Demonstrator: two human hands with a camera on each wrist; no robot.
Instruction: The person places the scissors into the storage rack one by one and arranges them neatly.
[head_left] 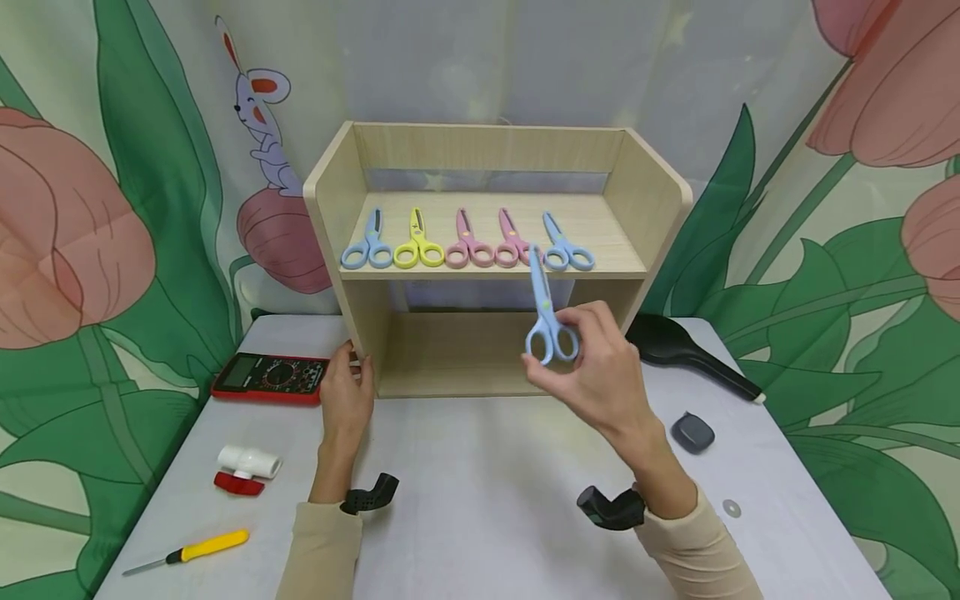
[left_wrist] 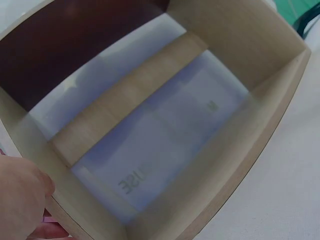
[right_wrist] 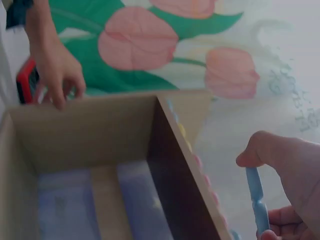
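Note:
A light wooden shelf unit (head_left: pixel 637 200) stands at the back of the table. Its upper board carries a row of small scissors: blue (head_left: pixel 368 247), yellow (head_left: pixel 418 245), two pink (head_left: pixel 487 244) and another blue (head_left: pixel 565 247). My right hand (head_left: pixel 558 350) pinches the handles of one more blue pair of scissors (head_left: pixel 543 308), blades pointing up, in front of the shelf's right half. In the right wrist view that blue pair of scissors (right_wrist: pixel 255 200) sits beside my thumb. My left hand (head_left: pixel 356 362) grips the front edge of the shelf's left side panel, its fingers curled over the panel (right_wrist: pixel 57 75).
A red multimeter (head_left: pixel 270 377) lies left of the shelf. Nearer me on the left are a white and red valve (head_left: pixel 243 468) and a yellow-handled screwdriver (head_left: pixel 197 550). A long black object (head_left: pixel 686 348), a small dark grey piece (head_left: pixel 692 432) and a washer (head_left: pixel 731 507) lie right.

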